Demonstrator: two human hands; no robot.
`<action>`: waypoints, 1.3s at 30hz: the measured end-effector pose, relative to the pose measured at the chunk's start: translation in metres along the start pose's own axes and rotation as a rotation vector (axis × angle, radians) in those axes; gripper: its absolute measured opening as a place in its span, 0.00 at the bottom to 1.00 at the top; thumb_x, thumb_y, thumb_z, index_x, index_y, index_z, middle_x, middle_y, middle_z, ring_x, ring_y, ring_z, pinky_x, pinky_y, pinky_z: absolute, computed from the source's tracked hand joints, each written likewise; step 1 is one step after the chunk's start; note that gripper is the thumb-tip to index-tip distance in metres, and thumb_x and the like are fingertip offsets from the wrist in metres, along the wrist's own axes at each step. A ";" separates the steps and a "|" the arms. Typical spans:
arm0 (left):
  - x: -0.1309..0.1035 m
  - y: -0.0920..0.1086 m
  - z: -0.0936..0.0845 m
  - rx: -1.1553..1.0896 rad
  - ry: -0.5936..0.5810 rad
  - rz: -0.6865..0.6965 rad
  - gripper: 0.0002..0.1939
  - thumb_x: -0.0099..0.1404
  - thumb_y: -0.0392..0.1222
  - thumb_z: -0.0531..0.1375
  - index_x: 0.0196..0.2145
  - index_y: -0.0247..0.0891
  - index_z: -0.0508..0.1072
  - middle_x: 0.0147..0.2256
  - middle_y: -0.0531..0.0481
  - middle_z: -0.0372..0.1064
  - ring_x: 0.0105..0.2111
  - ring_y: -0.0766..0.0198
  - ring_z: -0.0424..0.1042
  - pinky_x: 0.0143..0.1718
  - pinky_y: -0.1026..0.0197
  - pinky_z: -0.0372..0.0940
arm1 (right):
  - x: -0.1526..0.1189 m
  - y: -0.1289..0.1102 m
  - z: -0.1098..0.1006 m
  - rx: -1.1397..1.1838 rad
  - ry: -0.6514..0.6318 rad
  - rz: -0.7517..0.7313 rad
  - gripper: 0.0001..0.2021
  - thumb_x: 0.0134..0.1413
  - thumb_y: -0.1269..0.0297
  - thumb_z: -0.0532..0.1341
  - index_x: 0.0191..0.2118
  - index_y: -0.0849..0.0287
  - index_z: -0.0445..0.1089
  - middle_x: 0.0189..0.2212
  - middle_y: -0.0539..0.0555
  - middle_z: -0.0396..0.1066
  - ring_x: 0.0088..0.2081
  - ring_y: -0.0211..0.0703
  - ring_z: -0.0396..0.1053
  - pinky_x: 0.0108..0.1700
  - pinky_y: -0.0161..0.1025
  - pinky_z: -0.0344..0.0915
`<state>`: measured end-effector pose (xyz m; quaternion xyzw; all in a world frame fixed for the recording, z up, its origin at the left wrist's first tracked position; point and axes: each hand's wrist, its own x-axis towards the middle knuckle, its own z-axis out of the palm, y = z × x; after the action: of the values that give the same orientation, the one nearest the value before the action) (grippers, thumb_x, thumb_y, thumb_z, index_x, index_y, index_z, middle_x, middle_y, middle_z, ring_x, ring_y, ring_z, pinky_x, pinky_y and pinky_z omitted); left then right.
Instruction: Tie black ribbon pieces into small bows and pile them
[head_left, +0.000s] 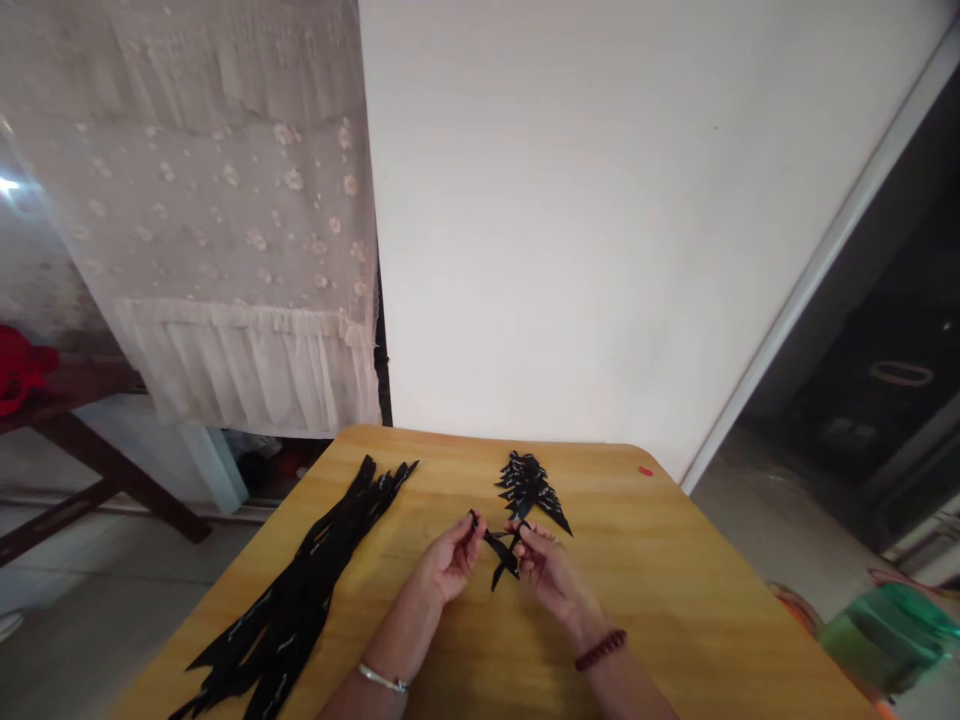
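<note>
Over the near half of the wooden bench (675, 600), a black ribbon (505, 563) hangs between the two hands. The left hand (451, 562) has its grip pinched on one end; the right hand's (553, 577) grip is pinched on the crossed part. Just beyond lies a heap of black ribbon bows (527, 487) with white markings. Long black ribbons (300, 585) lie slanting along the bench's left side.

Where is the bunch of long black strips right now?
In the head view, the long black strips lie along the left side of the table, left of the left hand.
</note>
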<state>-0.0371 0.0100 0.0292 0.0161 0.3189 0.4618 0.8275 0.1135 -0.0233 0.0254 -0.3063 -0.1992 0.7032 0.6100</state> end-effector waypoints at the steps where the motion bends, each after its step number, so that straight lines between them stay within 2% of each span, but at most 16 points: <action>1: 0.002 0.000 -0.002 0.014 -0.001 0.006 0.08 0.58 0.27 0.51 0.25 0.25 0.69 0.21 0.44 0.71 0.20 0.66 0.71 0.20 0.70 0.68 | 0.002 -0.001 0.000 -0.011 -0.009 0.011 0.06 0.35 0.75 0.66 0.24 0.64 0.70 0.25 0.52 0.73 0.18 0.27 0.66 0.16 0.19 0.60; 5: 0.008 0.000 -0.011 0.089 -0.108 0.058 0.07 0.56 0.23 0.52 0.27 0.24 0.70 0.24 0.41 0.72 0.25 0.64 0.73 0.27 0.69 0.69 | 0.011 0.003 -0.004 0.004 -0.005 0.007 0.06 0.35 0.75 0.66 0.25 0.65 0.70 0.21 0.51 0.72 0.21 0.30 0.68 0.19 0.20 0.63; 8: 0.010 0.001 -0.013 0.115 -0.191 0.071 0.09 0.54 0.19 0.52 0.30 0.22 0.70 0.29 0.39 0.72 0.31 0.62 0.72 0.33 0.70 0.68 | 0.015 0.008 -0.011 0.050 0.002 0.000 0.06 0.34 0.75 0.66 0.25 0.65 0.70 0.22 0.51 0.72 0.22 0.30 0.69 0.22 0.21 0.65; 14: 0.011 -0.002 -0.008 0.113 -0.187 0.099 0.09 0.53 0.19 0.52 0.28 0.23 0.71 0.29 0.41 0.72 0.32 0.63 0.72 0.34 0.70 0.68 | 0.016 0.007 -0.018 0.105 -0.044 0.034 0.13 0.35 0.80 0.65 0.32 0.66 0.71 0.29 0.54 0.74 0.31 0.34 0.71 0.31 0.23 0.68; 16: 0.012 -0.004 -0.008 0.120 -0.176 0.111 0.09 0.53 0.20 0.52 0.27 0.24 0.71 0.28 0.42 0.72 0.31 0.63 0.72 0.34 0.70 0.68 | 0.016 0.006 -0.018 0.114 -0.054 0.035 0.12 0.35 0.80 0.65 0.32 0.66 0.71 0.30 0.54 0.74 0.31 0.35 0.71 0.32 0.23 0.68; 21: 0.015 -0.008 -0.008 0.120 -0.125 0.159 0.07 0.53 0.22 0.54 0.25 0.25 0.71 0.27 0.42 0.72 0.29 0.63 0.73 0.32 0.69 0.68 | 0.017 0.008 -0.018 0.146 -0.006 0.032 0.07 0.35 0.79 0.65 0.26 0.65 0.71 0.27 0.52 0.74 0.30 0.35 0.72 0.29 0.24 0.69; 27: 0.016 -0.009 -0.009 0.116 -0.086 0.173 0.07 0.53 0.22 0.54 0.24 0.25 0.71 0.25 0.43 0.72 0.27 0.64 0.73 0.30 0.69 0.69 | 0.017 0.009 -0.016 0.150 0.047 0.029 0.07 0.33 0.77 0.66 0.25 0.65 0.70 0.25 0.51 0.73 0.29 0.34 0.71 0.28 0.23 0.68; 30: 0.015 -0.007 -0.010 0.139 -0.071 0.123 0.05 0.55 0.25 0.55 0.27 0.27 0.71 0.25 0.44 0.73 0.24 0.66 0.72 0.22 0.71 0.68 | 0.016 0.009 -0.014 0.147 0.038 0.020 0.07 0.34 0.76 0.66 0.25 0.64 0.70 0.24 0.51 0.73 0.25 0.31 0.70 0.25 0.22 0.67; 33: 0.015 -0.004 -0.012 0.164 -0.095 0.073 0.04 0.55 0.29 0.56 0.29 0.29 0.70 0.24 0.48 0.72 0.17 0.68 0.70 0.11 0.74 0.62 | 0.016 0.009 -0.015 0.143 0.016 0.023 0.06 0.36 0.74 0.66 0.26 0.64 0.69 0.25 0.50 0.73 0.19 0.27 0.67 0.19 0.20 0.64; 35: 0.015 -0.003 -0.013 0.156 -0.117 0.057 0.03 0.54 0.30 0.57 0.29 0.30 0.70 0.23 0.49 0.72 0.15 0.70 0.69 0.08 0.75 0.58 | 0.017 0.009 -0.017 0.160 0.003 0.037 0.06 0.37 0.74 0.65 0.26 0.64 0.69 0.26 0.49 0.72 0.17 0.25 0.65 0.16 0.19 0.62; 37: 0.014 -0.003 -0.012 0.122 -0.113 0.054 0.03 0.55 0.29 0.56 0.29 0.29 0.70 0.24 0.49 0.72 0.16 0.70 0.69 0.10 0.75 0.60 | 0.018 0.009 -0.019 0.187 -0.005 0.053 0.07 0.37 0.75 0.65 0.26 0.63 0.68 0.26 0.48 0.72 0.16 0.24 0.63 0.15 0.19 0.61; 39: 0.013 -0.004 -0.009 0.076 -0.082 0.068 0.06 0.56 0.26 0.53 0.27 0.28 0.70 0.24 0.47 0.72 0.20 0.68 0.72 0.17 0.73 0.66 | 0.018 0.010 -0.020 0.200 -0.004 0.055 0.06 0.37 0.75 0.65 0.26 0.63 0.68 0.26 0.48 0.72 0.16 0.24 0.63 0.15 0.19 0.61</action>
<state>-0.0340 0.0151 0.0142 0.0773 0.3016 0.4762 0.8224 0.1185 -0.0092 0.0014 -0.2479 -0.1205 0.7366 0.6176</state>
